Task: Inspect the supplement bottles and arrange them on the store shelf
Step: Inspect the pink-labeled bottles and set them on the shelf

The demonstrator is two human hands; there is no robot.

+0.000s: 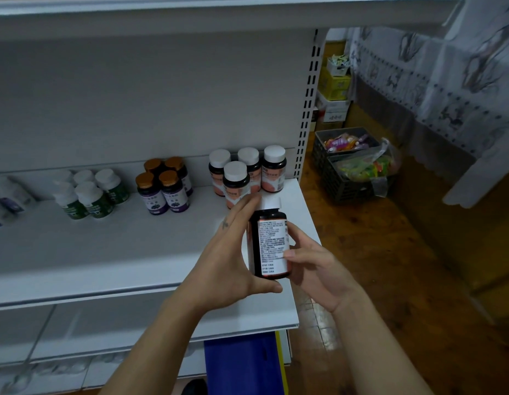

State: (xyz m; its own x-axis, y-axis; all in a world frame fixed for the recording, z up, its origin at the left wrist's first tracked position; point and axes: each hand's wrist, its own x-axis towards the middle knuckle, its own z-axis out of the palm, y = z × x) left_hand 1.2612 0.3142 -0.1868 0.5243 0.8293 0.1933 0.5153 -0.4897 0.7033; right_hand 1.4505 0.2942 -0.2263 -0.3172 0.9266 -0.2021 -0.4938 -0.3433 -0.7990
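Both hands hold a dark supplement bottle (271, 245) with a white cap upright above the front right corner of the white shelf (119, 252), its printed label facing me. My left hand (230, 260) wraps its left side, thumb under the base. My right hand (313, 263) holds its right side with the thumb on the label. Behind it, several matching white-capped bottles with orange labels (273, 169) stand at the shelf's back right. Gold-capped purple-label bottles (162, 186) stand in the middle, and white bottles with green labels (91, 193) to the left.
More white bottles (8, 198) sit blurred at the far left. A blue bin (241, 363) stands below the shelf. Dark crates of packaged snacks (353, 163) rest on the wooden floor to the right, stacked boxes (334, 89) behind them, and a patterned cloth (447, 89) hangs at right.
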